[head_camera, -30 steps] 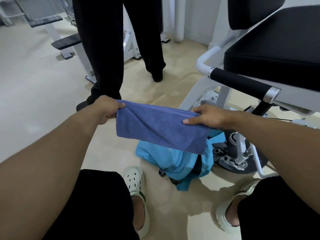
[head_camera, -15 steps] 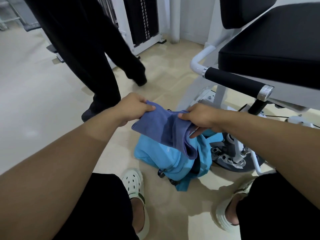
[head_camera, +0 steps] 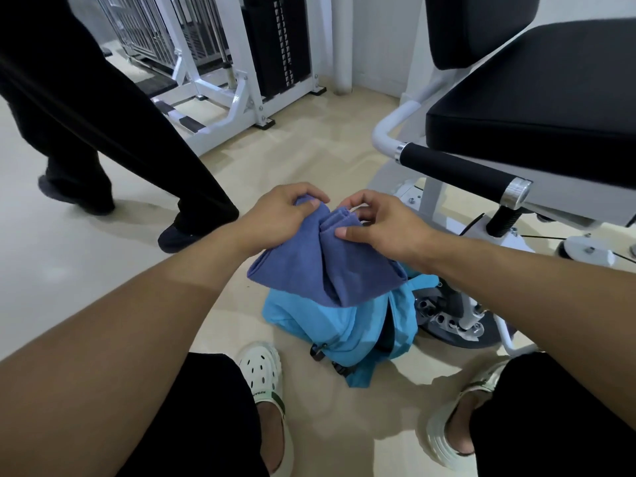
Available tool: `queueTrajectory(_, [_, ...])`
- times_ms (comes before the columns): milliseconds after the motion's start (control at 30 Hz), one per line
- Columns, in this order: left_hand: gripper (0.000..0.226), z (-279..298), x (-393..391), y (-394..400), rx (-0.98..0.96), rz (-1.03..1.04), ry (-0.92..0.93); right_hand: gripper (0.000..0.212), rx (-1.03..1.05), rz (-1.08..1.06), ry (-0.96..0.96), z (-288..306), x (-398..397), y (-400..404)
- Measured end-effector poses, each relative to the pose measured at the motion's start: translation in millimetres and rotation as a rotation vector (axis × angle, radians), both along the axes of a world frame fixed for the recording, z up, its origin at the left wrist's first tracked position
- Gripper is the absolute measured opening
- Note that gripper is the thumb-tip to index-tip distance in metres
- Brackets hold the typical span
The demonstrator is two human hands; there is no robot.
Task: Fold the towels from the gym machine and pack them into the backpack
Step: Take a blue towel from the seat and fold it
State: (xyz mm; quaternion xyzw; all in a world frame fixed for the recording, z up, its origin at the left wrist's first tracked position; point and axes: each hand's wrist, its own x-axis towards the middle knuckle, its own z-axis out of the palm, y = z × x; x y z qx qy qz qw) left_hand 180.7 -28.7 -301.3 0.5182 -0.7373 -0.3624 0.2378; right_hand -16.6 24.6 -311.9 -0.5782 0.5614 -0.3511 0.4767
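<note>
A blue-purple towel (head_camera: 327,270) hangs folded between my two hands, above the floor. My left hand (head_camera: 278,211) grips its upper left corner. My right hand (head_camera: 382,225) pinches the stacked edges at the upper right with thumb and fingers. The two hands are close together, so the towel sags in a doubled fold. Directly below it a light blue backpack (head_camera: 330,328) lies on the beige floor with its opening (head_camera: 385,333) gaping dark on the right side. The towel covers the backpack's top.
A gym machine's black padded seat (head_camera: 537,108) and black-gripped handle (head_camera: 457,173) stand at right, its white frame and wheel base (head_camera: 457,321) beside the backpack. Another person's black-trousered legs (head_camera: 103,132) stand at left. A weight-stack machine (head_camera: 261,56) is behind. My sandalled feet (head_camera: 265,380) flank the backpack.
My hands have come together from a wide spread, bringing the towel's two ends to meet and folding it in half. The other person has stepped leftwards.
</note>
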Motion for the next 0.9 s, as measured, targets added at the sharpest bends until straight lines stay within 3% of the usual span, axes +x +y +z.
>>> queueTrajectory(233, [0.05,7,-1,8,0.177,-0.094,0.098,0.031,-0.058,-0.021,-0.074,4,1,-1])
queueTrajectory(333, [0.048,10,1,10,0.221,-0.11,0.128,0.024,-0.134,-0.056,0.006,3,0,-4])
queueTrajectory(500, [0.031,11,4,11,0.187,-0.102,0.124,0.018,-0.135,-0.06,-0.055,4,-2,-3])
queueTrajectory(667, [0.038,10,4,8,0.22,0.012,0.214,0.015,-0.03,0.097,-0.048,15,-5,1])
queueTrajectory(900, [0.04,14,-1,14,0.235,-0.059,0.068,0.009,-0.092,0.003,-0.025,11,-2,1])
